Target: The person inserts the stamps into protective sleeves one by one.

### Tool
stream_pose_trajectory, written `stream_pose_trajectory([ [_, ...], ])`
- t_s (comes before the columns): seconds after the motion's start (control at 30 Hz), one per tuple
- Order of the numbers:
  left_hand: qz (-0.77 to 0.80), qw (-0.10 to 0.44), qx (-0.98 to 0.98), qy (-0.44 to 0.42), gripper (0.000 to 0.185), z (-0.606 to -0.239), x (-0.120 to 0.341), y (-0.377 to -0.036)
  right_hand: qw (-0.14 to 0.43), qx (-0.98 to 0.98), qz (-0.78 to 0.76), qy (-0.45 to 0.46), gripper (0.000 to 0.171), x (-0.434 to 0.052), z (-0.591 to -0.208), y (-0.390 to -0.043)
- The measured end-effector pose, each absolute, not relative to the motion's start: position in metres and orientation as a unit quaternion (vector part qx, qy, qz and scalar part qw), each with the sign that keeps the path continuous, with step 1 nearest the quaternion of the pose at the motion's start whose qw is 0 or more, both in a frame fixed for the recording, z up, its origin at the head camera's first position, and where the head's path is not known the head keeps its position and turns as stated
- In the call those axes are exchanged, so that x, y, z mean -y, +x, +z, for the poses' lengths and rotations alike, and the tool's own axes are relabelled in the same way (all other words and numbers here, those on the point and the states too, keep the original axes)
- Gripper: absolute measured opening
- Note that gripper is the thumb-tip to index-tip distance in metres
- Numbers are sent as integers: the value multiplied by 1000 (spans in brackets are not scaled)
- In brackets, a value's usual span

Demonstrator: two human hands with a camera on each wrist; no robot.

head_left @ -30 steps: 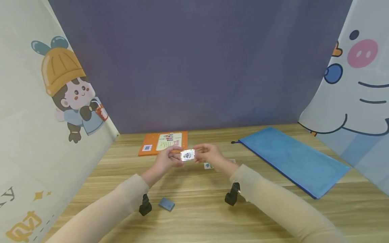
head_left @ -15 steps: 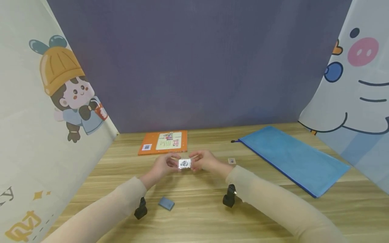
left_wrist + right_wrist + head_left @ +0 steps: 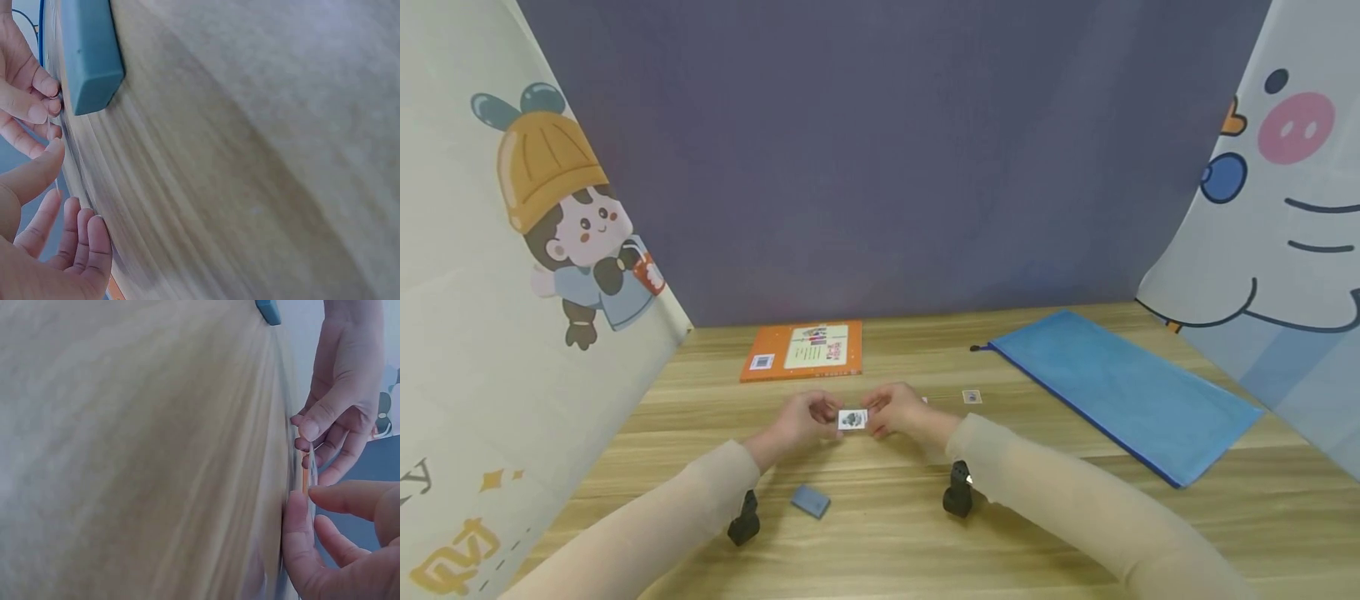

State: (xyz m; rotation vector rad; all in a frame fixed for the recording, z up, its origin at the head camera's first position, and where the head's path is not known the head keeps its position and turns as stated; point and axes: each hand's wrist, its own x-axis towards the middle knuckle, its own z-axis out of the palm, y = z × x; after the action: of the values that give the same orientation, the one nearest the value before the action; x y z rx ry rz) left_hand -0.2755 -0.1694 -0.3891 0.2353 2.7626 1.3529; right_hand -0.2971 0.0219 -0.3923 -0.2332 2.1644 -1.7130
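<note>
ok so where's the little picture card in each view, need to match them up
Head: below centre, slightly left of middle; the picture card is face-visible between left hand and right hand.
Left wrist: far left, nearly edge-on, a thin line at the fingertips.
Right wrist: right of centre, nearly edge-on between both hands.
Shared landmark: blue block, lower left of centre, top left and top edge respectively.

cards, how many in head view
2 clearly: held card between left hand and right hand; flat card farther right. White corner by right hand may be a third, mostly hidden.
</note>
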Motion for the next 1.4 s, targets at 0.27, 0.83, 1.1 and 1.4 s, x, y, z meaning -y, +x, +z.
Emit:
stream_pose_trajectory([
  [0.27, 431, 52, -900, 51, 44, -388, 172, -274, 173, -788, -585, -85, 42, -18, -392, -294],
  [0.83, 394, 72, -916, 21, 44, -384, 174, -271, 172, -810, -555, -82, 38, -14, -392, -295],
  [1.1, 390, 82, -917, 19, 45, -383, 176, -270, 197, -801, -560, -84, 40, -20, -386, -298],
  [1.4, 448, 96, -889, 22, 44, -374, 176, -272, 183, -795, -571, -91, 44, -46, -371, -310],
])
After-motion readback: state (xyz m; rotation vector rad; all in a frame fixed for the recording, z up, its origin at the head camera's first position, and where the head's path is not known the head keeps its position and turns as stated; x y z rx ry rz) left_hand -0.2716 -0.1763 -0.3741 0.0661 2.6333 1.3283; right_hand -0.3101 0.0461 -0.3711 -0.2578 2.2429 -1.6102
